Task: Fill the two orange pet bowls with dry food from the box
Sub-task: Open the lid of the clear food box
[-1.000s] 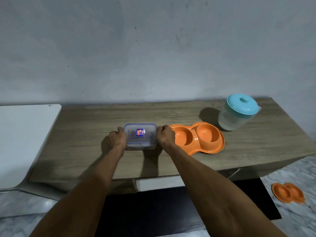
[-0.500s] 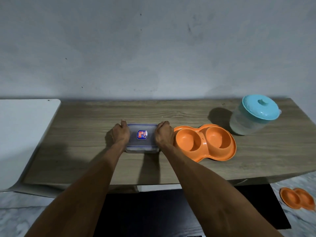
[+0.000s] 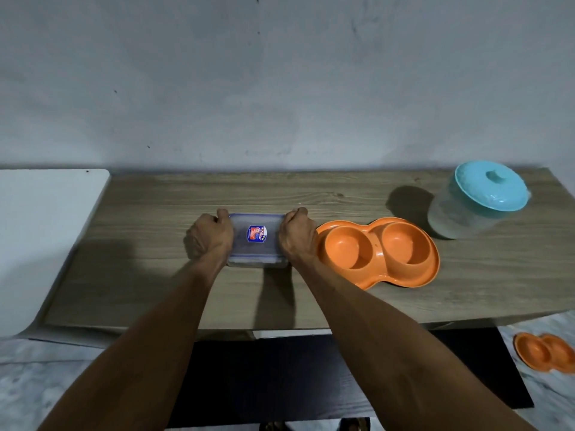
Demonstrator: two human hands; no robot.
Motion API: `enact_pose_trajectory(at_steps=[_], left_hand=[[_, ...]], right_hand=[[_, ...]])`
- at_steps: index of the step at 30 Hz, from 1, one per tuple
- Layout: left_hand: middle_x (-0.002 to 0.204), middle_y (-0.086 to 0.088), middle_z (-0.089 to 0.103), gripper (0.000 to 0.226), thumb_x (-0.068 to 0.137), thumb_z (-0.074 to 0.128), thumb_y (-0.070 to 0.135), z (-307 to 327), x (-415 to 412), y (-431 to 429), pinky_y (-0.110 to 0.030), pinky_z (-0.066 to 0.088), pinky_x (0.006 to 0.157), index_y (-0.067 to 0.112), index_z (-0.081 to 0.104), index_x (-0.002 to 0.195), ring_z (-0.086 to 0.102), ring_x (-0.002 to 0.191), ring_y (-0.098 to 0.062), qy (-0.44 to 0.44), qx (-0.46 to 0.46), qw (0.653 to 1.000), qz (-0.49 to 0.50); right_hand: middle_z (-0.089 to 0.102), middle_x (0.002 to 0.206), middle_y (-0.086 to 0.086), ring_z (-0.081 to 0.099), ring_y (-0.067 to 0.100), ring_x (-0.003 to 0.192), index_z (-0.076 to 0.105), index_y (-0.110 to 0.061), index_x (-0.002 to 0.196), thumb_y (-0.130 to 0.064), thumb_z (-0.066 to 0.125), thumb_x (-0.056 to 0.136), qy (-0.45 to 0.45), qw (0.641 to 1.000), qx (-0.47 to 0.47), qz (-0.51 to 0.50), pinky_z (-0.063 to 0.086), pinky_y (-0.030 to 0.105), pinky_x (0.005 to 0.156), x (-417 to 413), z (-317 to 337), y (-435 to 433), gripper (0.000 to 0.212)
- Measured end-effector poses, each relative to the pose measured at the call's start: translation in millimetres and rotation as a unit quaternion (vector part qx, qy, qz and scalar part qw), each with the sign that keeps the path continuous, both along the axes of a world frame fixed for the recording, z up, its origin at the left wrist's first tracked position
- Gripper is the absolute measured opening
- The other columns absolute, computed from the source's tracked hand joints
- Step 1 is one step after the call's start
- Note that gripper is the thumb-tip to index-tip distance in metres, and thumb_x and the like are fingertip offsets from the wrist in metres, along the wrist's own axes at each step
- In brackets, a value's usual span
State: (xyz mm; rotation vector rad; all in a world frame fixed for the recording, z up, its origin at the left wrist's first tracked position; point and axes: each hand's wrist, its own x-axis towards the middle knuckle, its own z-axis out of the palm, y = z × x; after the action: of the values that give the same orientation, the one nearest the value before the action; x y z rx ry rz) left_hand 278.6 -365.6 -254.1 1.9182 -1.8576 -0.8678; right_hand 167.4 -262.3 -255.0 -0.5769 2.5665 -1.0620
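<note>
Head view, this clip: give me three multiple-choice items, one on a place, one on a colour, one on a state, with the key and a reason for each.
1. Where does the orange double pet bowl on the table sit relative to the clear food box?
A. to its right
B. to its left
C. on top of it

2. What colour is the lid of the plastic jar?
A. red
B. light blue
C. black

3. What state is the food box in?
A. lid off, tipped over
B. lid on, flat on the table
C. lifted over the bowls

Key: 1 A, the bowl lies beside the right hand. 2 B, the domed lid is light blue. 3 B, the labelled lid is on, with the left hand and right hand at its ends.
</note>
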Motion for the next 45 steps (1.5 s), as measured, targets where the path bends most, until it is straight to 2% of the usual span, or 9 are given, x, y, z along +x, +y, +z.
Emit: enact_pose_trajectory(at_steps=[4, 10, 12, 16, 23, 28, 34, 41, 45], left_hand=[[0.106, -0.018, 0.07, 0.06, 0.088, 0.034, 0.057, 5, 1, 4, -0.041, 0.05, 0.087, 0.01, 0.07, 0.1, 0.064, 0.097, -0.039, 0.023, 0.003, 1.0, 0.009], [0.126, -0.018, 0.061, 0.064, 0.084, 0.06, 0.05, 30, 27, 36, -0.032, 0.04, 0.074, -0.002, 0.062, 0.121, 0.058, 0.113, -0.035, 0.13, 0.016, 0.985, 0.112], [0.132, -0.018, 0.057, 0.074, 0.081, 0.071, 0.046, 28, 31, 55, -0.035, 0.046, 0.083, -0.006, 0.053, 0.131, 0.057, 0.117, -0.033, 0.169, 0.077, 0.975, 0.12], [0.122, -0.01, 0.065, 0.061, 0.073, 0.084, 0.027, 10, 22, 79, -0.036, 0.052, 0.09, 0.01, 0.058, 0.126, 0.062, 0.101, -0.024, 0.356, 0.243, 0.892, 0.136], [0.122, -0.013, 0.066, 0.059, 0.077, 0.079, 0.007, -1, 11, 73, -0.05, 0.053, 0.096, 0.015, 0.055, 0.131, 0.064, 0.11, -0.029, 0.477, 0.309, 0.805, 0.171], [0.12, -0.011, 0.066, 0.05, 0.081, 0.075, 0.007, -3, 8, 75, -0.048, 0.051, 0.099, 0.013, 0.058, 0.128, 0.063, 0.11, -0.028, 0.49, 0.316, 0.789, 0.194], [0.12, -0.01, 0.068, 0.053, 0.081, 0.074, 0.004, -9, 5, 75, -0.047, 0.05, 0.1, 0.016, 0.057, 0.13, 0.063, 0.111, -0.027, 0.5, 0.289, 0.793, 0.191], [0.12, -0.006, 0.064, 0.058, 0.082, 0.074, 0.006, -12, 6, 76, -0.033, 0.048, 0.096, 0.017, 0.052, 0.135, 0.059, 0.106, -0.02, 0.488, 0.264, 0.812, 0.181], [0.121, -0.009, 0.066, 0.055, 0.082, 0.075, 0.009, -9, 13, 75, -0.037, 0.053, 0.09, 0.017, 0.054, 0.132, 0.062, 0.105, -0.024, 0.471, 0.29, 0.819, 0.153]], right_hand=[[0.063, 0.111, 0.022, 0.063, 0.039, 0.101, 0.054, -0.001, 0.113, -0.027, 0.034, 0.103, 0.007, 1.0, 0.009, -0.003, 0.049, 0.045, 0.081, 0, 1, 1, 0.034], [0.062, 0.12, 0.018, 0.057, 0.039, 0.113, 0.06, -0.006, 0.115, -0.029, 0.047, 0.095, 0.178, 0.977, 0.091, 0.074, 0.043, 0.045, 0.092, -12, 27, -9, 0.034], [0.066, 0.117, 0.018, 0.061, 0.039, 0.111, 0.064, -0.006, 0.111, -0.031, 0.045, 0.095, 0.171, 0.971, 0.1, 0.135, 0.044, 0.044, 0.092, -13, 36, -26, 0.035], [0.062, 0.129, 0.02, 0.059, 0.039, 0.118, 0.063, -0.008, 0.12, -0.037, 0.042, 0.097, 0.075, 0.947, 0.193, 0.246, 0.046, 0.042, 0.095, -4, 42, -55, 0.043], [0.061, 0.134, 0.012, 0.06, 0.033, 0.113, 0.065, -0.02, 0.119, -0.046, 0.031, 0.089, 0.023, 0.899, 0.301, 0.317, 0.046, 0.042, 0.095, -5, 33, -73, 0.052], [0.059, 0.138, 0.006, 0.058, 0.029, 0.117, 0.061, -0.03, 0.126, -0.057, 0.023, 0.081, 0.001, 0.877, 0.323, 0.355, 0.044, 0.047, 0.101, -27, -4, -95, 0.065], [0.062, 0.133, 0.014, 0.058, 0.035, 0.117, 0.065, -0.015, 0.122, -0.055, 0.038, 0.091, 0.053, 0.924, 0.259, 0.276, 0.039, 0.038, 0.085, -8, 29, -72, 0.057], [0.066, 0.123, 0.015, 0.061, 0.034, 0.108, 0.067, -0.012, 0.115, -0.053, 0.039, 0.093, 0.066, 0.935, 0.231, 0.261, 0.039, 0.035, 0.08, -5, 27, -69, 0.055], [0.065, 0.12, 0.015, 0.059, 0.034, 0.107, 0.067, -0.011, 0.109, -0.051, 0.043, 0.091, 0.084, 0.951, 0.179, 0.237, 0.041, 0.04, 0.085, -1, 28, -58, 0.05]])
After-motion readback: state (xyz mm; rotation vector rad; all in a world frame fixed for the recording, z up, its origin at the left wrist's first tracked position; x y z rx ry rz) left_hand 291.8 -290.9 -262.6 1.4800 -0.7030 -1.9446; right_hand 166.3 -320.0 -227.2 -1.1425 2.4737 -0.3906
